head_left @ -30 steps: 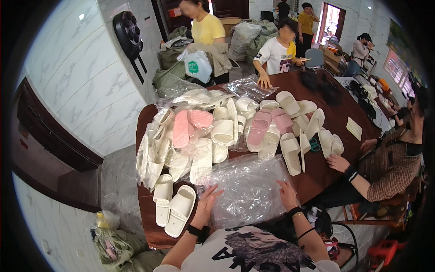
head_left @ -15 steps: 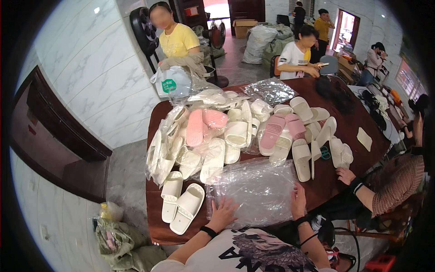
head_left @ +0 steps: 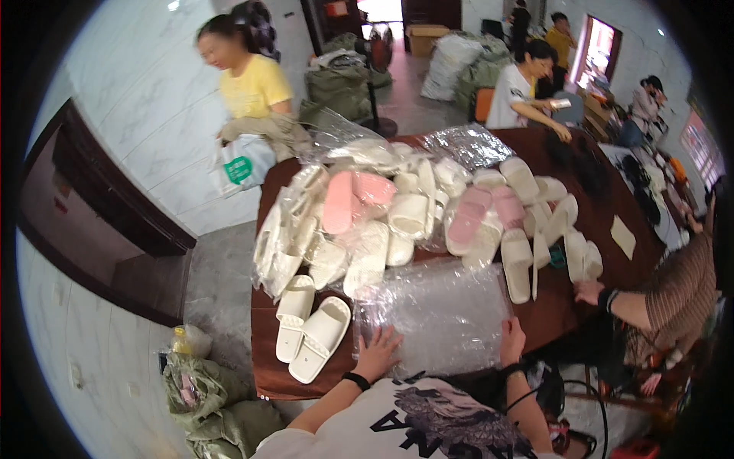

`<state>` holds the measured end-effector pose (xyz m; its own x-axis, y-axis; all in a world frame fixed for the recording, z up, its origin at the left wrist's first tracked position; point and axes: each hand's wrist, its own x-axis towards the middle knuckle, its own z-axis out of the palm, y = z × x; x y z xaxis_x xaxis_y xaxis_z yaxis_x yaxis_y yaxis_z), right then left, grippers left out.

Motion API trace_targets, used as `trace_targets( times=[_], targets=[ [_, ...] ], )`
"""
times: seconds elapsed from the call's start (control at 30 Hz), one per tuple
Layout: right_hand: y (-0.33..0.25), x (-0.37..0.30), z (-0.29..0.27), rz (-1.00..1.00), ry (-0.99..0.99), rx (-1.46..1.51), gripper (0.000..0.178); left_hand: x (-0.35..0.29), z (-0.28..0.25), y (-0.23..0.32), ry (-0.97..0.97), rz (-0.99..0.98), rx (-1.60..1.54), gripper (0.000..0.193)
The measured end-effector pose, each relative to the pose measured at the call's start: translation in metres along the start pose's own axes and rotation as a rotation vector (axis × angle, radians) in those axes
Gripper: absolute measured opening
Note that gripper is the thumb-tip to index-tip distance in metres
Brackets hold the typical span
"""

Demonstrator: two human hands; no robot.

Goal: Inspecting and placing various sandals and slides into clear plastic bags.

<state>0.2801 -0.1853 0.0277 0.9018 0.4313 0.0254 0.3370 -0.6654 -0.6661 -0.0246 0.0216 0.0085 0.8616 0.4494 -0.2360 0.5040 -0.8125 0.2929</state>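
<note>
A flat stack of clear plastic bags (head_left: 440,317) lies on the dark red-brown table in front of me. My left hand (head_left: 378,353) rests flat on its left edge with the fingers spread. At its right edge is my right hand (head_left: 513,342), fingers drawn together on the plastic. Just left of the bags, a pair of cream slippers (head_left: 321,336) lies side by side. Behind the bags is a spread of slippers: wrapped cream ones (head_left: 367,256), a coral-pink pair (head_left: 340,203) in clear wrapping, and a dusty-pink pair (head_left: 469,218) on cream slippers.
A co-worker's hand (head_left: 589,292) touches cream slippers (head_left: 583,258) at the table's right. Green scissors (head_left: 556,257) and a pale card (head_left: 623,237) lie nearby. A person in yellow (head_left: 256,88) stands at the far left corner. Green sacks (head_left: 199,390) sit on the floor at left.
My right fingers have drawn together on the bags' edge; my left hand stays flat. The person in yellow has moved left with the white bag. The view has shifted slightly.
</note>
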Motion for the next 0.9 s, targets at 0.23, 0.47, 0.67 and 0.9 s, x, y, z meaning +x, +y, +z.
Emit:
trace_targets(
  times=[0.23,0.47,0.67,0.9],
  targets=[
    [-0.039,-0.012,-0.031,-0.266,0.116,0.046,0.022,0.009,-0.008,-0.013,0.089,0.007,0.016,0.073],
    [0.03,-0.022,-0.027,-0.431,-0.184,-0.23,0.037,0.008,-0.016,0.003,0.082,0.019,0.025,0.071],
    [-0.001,-0.011,-0.044,-0.314,-0.033,-0.143,0.039,0.009,-0.012,-0.001,0.167,0.021,-0.059,0.067],
    [-0.055,0.024,-0.027,-0.641,-0.123,-0.333,0.053,0.053,-0.062,0.037,0.3,0.151,-0.001,0.083]
  ],
)
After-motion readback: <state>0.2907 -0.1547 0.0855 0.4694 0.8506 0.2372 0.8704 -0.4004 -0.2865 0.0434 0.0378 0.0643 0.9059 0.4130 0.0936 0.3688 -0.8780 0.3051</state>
